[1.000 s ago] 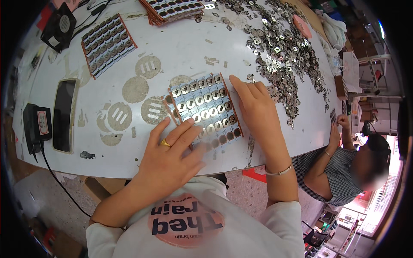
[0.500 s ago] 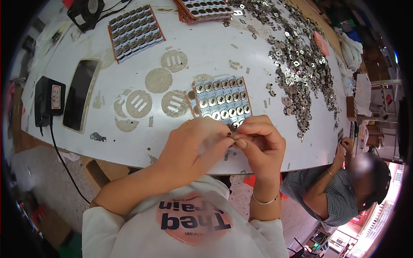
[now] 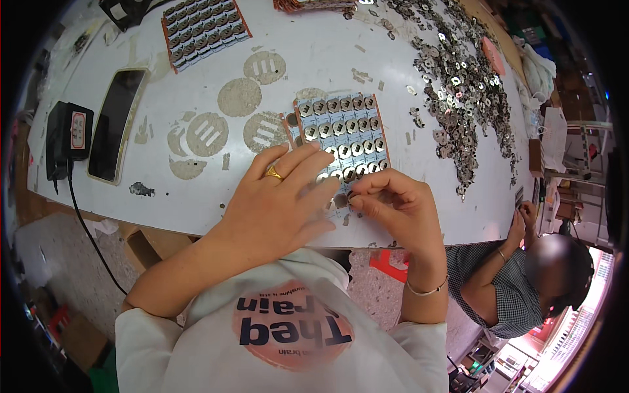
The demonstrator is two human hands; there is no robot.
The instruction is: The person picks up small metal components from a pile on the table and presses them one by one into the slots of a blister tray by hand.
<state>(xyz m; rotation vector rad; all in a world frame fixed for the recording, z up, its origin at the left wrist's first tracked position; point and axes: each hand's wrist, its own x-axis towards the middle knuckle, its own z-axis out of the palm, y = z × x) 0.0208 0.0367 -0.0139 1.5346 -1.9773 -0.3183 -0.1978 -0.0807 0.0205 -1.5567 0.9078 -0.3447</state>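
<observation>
A circuit-board panel [image 3: 357, 112] lies near the table's front edge, with rows of silvery metal clips seated on it. My left hand [image 3: 282, 196], a ring on one finger, is spread open over the panel's lower left part. My right hand [image 3: 400, 206] is closed in a pinch at the panel's lower right, its fingertips on a small metal piece [image 3: 352, 195] mostly hidden by them. A round grey spot [image 3: 340, 200] shows on the panel's nearest row beside these fingertips. Another panel [image 3: 292, 121] peeks out under the left edge.
Loose metal clips [image 3: 452, 98] are heaped at the right. A filled panel [image 3: 206, 31] and a stack of panels [image 3: 314, 5] lie at the back. A phone [image 3: 118, 124] and a black adapter [image 3: 69, 141] rest at the left. A co-worker [image 3: 517, 281] sits at the right.
My hands have parted: the left has opened and moved left over the panel, the right stays pinched lower on the panel. More of the panel shows; the whole view has shifted slightly.
</observation>
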